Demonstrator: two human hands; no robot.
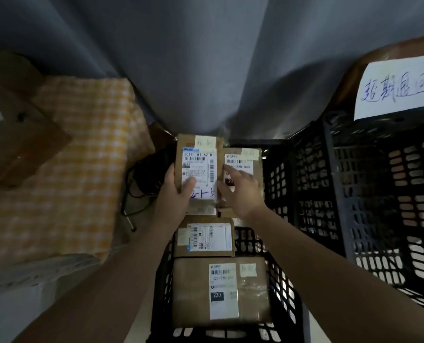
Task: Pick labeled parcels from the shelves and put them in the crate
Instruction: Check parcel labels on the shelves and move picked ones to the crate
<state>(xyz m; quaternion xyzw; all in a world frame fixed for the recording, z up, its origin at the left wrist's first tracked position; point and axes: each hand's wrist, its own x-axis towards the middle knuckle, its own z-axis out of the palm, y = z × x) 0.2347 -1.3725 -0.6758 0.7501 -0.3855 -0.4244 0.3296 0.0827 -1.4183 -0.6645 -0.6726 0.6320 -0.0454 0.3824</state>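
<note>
Labeled parcel (pixel 199 164) clasped in left grip (pixel 176 194), right grip (pixel 240 191) unclenched, perhaps touching its edge

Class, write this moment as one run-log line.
left hand: grips labeled parcel | right hand: open, at neighbouring parcel | crate: holds two parcels

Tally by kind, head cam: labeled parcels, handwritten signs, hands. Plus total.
Labeled parcels: 4 (held parcel, right parcel, middle parcel, near parcel)
Handwritten sign: 1
Hands: 2 (left hand, right hand)
Total: 7
</note>
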